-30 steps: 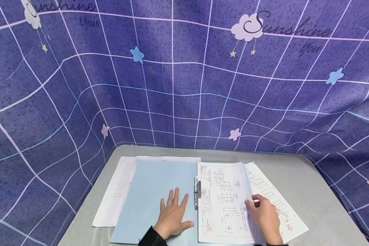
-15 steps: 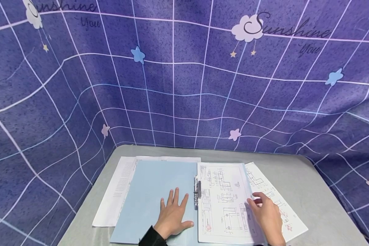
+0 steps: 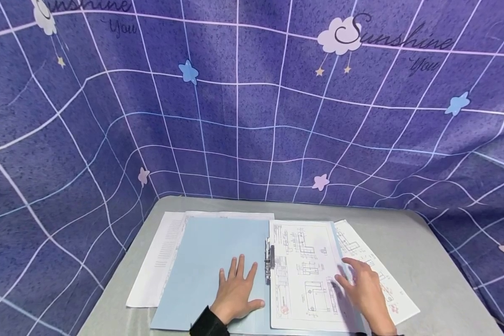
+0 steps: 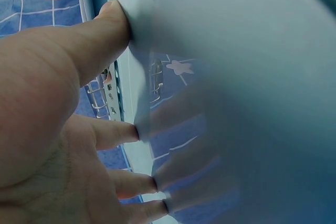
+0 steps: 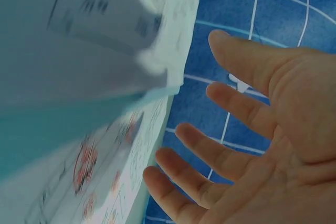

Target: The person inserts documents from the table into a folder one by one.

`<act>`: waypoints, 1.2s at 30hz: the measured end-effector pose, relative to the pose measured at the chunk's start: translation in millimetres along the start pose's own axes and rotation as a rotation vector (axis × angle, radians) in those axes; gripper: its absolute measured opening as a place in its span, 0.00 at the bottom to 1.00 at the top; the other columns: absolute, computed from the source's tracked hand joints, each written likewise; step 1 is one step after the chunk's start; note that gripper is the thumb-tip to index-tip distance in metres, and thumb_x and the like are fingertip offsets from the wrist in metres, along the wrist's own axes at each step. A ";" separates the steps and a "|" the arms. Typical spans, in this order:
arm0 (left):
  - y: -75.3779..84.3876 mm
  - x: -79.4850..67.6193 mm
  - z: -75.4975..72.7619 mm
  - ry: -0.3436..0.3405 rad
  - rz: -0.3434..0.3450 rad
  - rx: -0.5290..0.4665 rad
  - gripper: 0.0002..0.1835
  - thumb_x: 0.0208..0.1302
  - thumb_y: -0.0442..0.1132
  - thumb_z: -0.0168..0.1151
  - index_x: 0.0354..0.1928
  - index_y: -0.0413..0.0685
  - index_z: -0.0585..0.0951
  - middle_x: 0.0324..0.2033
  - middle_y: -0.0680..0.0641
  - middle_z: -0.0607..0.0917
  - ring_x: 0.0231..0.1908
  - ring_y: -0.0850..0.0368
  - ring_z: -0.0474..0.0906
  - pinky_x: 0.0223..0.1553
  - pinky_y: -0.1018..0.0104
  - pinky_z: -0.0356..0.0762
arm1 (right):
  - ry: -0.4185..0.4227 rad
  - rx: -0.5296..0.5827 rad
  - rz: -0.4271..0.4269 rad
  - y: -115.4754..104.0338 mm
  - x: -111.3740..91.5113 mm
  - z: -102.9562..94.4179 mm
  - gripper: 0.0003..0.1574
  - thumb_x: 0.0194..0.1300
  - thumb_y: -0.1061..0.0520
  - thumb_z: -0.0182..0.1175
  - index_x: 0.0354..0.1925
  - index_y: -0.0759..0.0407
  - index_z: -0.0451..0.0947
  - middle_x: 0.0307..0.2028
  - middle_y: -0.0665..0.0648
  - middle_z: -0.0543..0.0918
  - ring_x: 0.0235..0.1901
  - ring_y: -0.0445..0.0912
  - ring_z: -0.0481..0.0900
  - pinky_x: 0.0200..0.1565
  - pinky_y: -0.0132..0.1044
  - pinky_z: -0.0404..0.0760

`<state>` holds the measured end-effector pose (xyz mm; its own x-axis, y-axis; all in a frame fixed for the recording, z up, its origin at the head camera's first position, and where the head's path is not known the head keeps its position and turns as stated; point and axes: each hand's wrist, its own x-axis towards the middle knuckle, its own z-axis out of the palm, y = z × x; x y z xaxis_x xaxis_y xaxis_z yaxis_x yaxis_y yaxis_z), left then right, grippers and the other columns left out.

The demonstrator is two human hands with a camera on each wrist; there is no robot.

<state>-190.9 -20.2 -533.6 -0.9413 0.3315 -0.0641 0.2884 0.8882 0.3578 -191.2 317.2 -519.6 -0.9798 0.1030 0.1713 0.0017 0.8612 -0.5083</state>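
A light blue folder lies spread out on the table, with a metal lever clip along its spine. White sheets with technical drawings lie on its right side beside the clip. My left hand rests flat on the left cover, fingers spread; the left wrist view shows its fingertips touching the blue surface. Over the right edge of the drawing sheets hovers my right hand, thumb and fingers apart. In the right wrist view, nothing is between those fingers, which stand clear of the sheets.
Another drawing sheet with red marks pokes out at an angle from under the folder's right side. Printed white papers stick out at the left and back. The grey table meets a purple grid-patterned curtain behind.
My right thumb and forefinger, earlier close together at the sheets' right edge, have spread apart and come off it. The sheets' raised upper edge now lies flatter. My left hand stays put.
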 end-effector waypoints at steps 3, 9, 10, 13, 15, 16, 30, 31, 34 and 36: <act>-0.4 0.3 0.1 -0.004 0.000 -0.002 0.51 0.56 0.64 0.74 0.75 0.43 0.69 0.75 0.25 0.57 0.75 0.25 0.50 0.64 0.19 0.51 | 0.043 -0.005 -0.022 8.9 -1.1 -2.6 0.34 0.59 0.56 0.75 0.61 0.66 0.78 0.61 0.78 0.74 0.54 0.77 0.74 0.53 0.69 0.71; -1.2 0.8 -0.6 -0.011 -0.004 -0.003 0.51 0.56 0.64 0.74 0.75 0.43 0.69 0.75 0.25 0.56 0.75 0.26 0.50 0.65 0.19 0.50 | 0.106 -0.037 -0.077 26.2 -1.4 -9.3 0.35 0.56 0.57 0.77 0.59 0.65 0.79 0.58 0.78 0.76 0.52 0.79 0.75 0.50 0.70 0.72; -1.3 0.9 -0.7 -0.012 -0.003 -0.003 0.51 0.56 0.64 0.74 0.75 0.43 0.69 0.75 0.25 0.56 0.75 0.25 0.50 0.65 0.19 0.50 | 0.109 -0.041 -0.087 29.0 -1.1 -10.5 0.35 0.55 0.57 0.78 0.59 0.65 0.79 0.58 0.78 0.76 0.51 0.79 0.75 0.49 0.70 0.73; -1.7 1.0 -0.7 -0.012 0.000 0.002 0.51 0.56 0.64 0.73 0.75 0.43 0.69 0.75 0.25 0.56 0.75 0.26 0.49 0.65 0.19 0.50 | 0.117 -0.061 -0.110 36.9 -0.2 -14.6 0.36 0.55 0.56 0.78 0.59 0.66 0.79 0.57 0.79 0.76 0.49 0.79 0.76 0.46 0.71 0.73; -2.0 1.0 -0.3 -0.010 0.001 0.005 0.51 0.56 0.64 0.74 0.75 0.43 0.69 0.75 0.25 0.56 0.75 0.25 0.50 0.65 0.19 0.50 | 0.131 -0.068 -0.125 42.5 1.0 -17.0 0.36 0.54 0.56 0.79 0.58 0.66 0.79 0.56 0.79 0.77 0.47 0.79 0.76 0.45 0.72 0.74; -2.2 1.0 -0.1 -0.009 0.000 0.006 0.51 0.55 0.64 0.74 0.75 0.43 0.69 0.75 0.25 0.56 0.75 0.25 0.50 0.64 0.19 0.50 | 0.144 -0.071 -0.137 45.7 2.2 -17.9 0.36 0.53 0.57 0.79 0.58 0.67 0.79 0.55 0.79 0.77 0.46 0.80 0.76 0.45 0.72 0.74; -3.2 1.3 0.0 -0.002 0.005 0.010 0.51 0.56 0.64 0.74 0.75 0.44 0.69 0.75 0.25 0.57 0.75 0.25 0.50 0.65 0.19 0.50 | 0.212 -0.120 -0.151 86.5 11.7 -34.7 0.39 0.51 0.60 0.78 0.59 0.70 0.75 0.52 0.84 0.76 0.45 0.82 0.75 0.45 0.73 0.72; -3.0 1.2 -0.3 -0.001 0.005 0.011 0.50 0.56 0.64 0.74 0.75 0.44 0.69 0.75 0.25 0.57 0.75 0.25 0.50 0.65 0.19 0.50 | 0.200 -0.126 -0.138 87.7 11.6 -35.8 0.39 0.52 0.60 0.78 0.60 0.70 0.75 0.52 0.84 0.75 0.46 0.82 0.75 0.45 0.73 0.71; -2.5 1.0 -0.7 0.009 0.010 0.009 0.50 0.56 0.63 0.75 0.75 0.43 0.69 0.75 0.24 0.57 0.75 0.25 0.51 0.64 0.19 0.51 | 0.158 -0.143 -0.093 90.5 11.6 -38.5 0.40 0.55 0.58 0.77 0.62 0.70 0.73 0.54 0.85 0.74 0.48 0.83 0.73 0.46 0.74 0.71; -1.9 0.7 -0.9 0.011 0.010 0.005 0.50 0.56 0.62 0.75 0.74 0.42 0.70 0.75 0.24 0.57 0.75 0.25 0.51 0.64 0.19 0.51 | 0.136 -0.152 -0.069 92.1 11.3 -39.6 0.40 0.56 0.58 0.76 0.63 0.69 0.72 0.55 0.85 0.73 0.49 0.84 0.72 0.47 0.75 0.70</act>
<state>-192.3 -21.9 -533.5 -0.9402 0.3370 -0.0498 0.2990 0.8864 0.3534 -194.3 417.4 -531.0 -0.9428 0.0982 0.3186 -0.0244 0.9327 -0.3598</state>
